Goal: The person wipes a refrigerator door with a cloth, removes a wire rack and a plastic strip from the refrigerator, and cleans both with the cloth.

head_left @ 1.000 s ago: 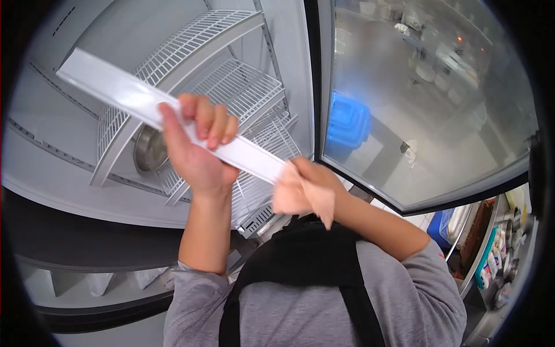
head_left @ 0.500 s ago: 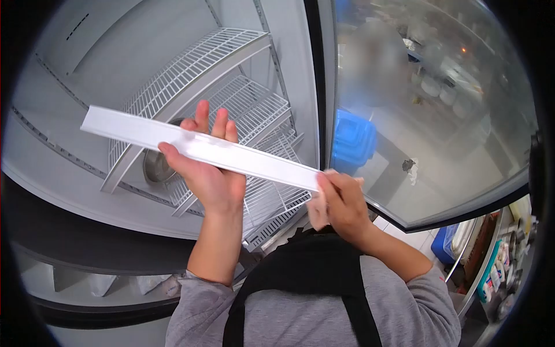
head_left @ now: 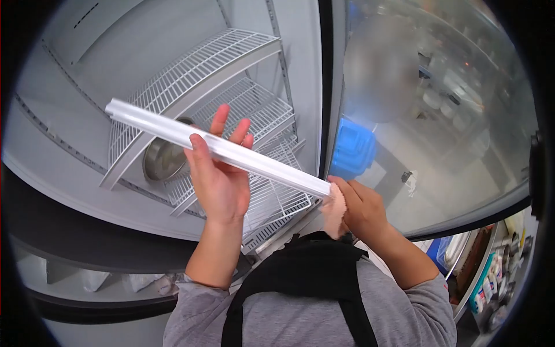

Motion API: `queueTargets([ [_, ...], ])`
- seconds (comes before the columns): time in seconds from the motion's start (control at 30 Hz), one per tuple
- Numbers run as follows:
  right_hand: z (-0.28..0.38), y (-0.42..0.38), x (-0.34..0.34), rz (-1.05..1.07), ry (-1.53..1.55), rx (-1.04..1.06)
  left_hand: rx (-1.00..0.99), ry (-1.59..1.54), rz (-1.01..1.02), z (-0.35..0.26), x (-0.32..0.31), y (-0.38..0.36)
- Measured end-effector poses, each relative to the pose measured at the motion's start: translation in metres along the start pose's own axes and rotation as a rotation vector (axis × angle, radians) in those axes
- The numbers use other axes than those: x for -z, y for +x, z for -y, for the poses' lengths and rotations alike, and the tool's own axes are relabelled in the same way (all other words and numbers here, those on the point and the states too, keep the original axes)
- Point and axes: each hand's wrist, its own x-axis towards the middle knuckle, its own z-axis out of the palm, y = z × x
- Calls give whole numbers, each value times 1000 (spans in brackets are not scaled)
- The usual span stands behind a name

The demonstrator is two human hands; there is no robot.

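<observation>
Evidently, the white plastic strip (head_left: 277, 169) is in mid-handling, off the wire shelf (head_left: 231, 70), loosely held by the left hand (head_left: 222, 188), while the right hand (head_left: 365, 208) grips a pink cloth (head_left: 333, 215) at its lower end; what remains is unclear.

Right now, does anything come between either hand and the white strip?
Nothing visible separates the left hand from the white strip lying across it. At the strip's lower end, a pink cloth lies at least partly between it and the right hand; direct contact there is unclear.
</observation>
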Motion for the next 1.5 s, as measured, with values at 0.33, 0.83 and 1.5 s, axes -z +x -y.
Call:
queueTargets([
  [0.33, 33, 52, -8, 3, 284, -47, -58, -156, 107, 18, -16, -4],
  [0.83, -12, -48, -47, 190, 215, -255, -81, -173, 63, 1, 7, 13],
  [1.5, 52, 111, -12, -235, 430, 44, -2, -104, 168, 19, -3, -11],
])
